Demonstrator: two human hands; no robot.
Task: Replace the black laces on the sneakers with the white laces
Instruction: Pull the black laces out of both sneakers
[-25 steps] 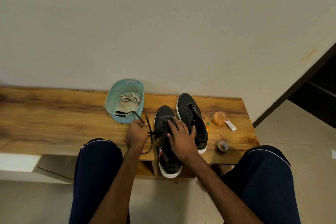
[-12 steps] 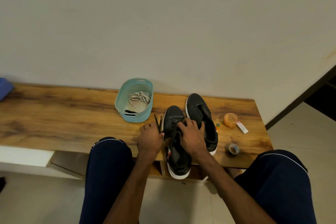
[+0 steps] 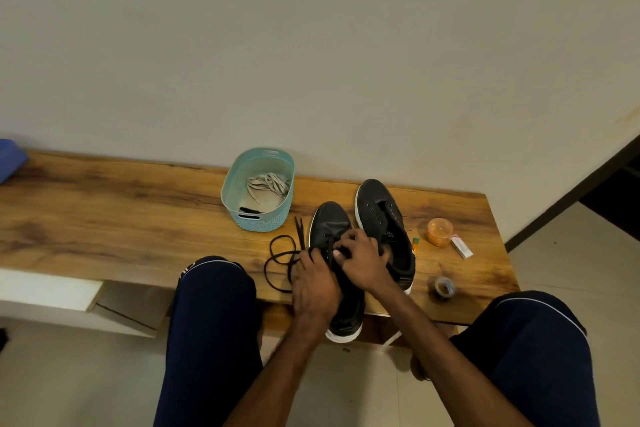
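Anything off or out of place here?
Nothing is damaged or spilled. The near sneaker sits skewed, with its heel hanging past the front edge of the table; it might tip if let go. The black lace lies in loose loops beside it, as expected mid-swap.

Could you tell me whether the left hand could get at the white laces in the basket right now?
Probably yes: the basket is open-topped, nothing covers the white laces. But the left hand seems to pinch the black lace at the sneaker and must let go first.
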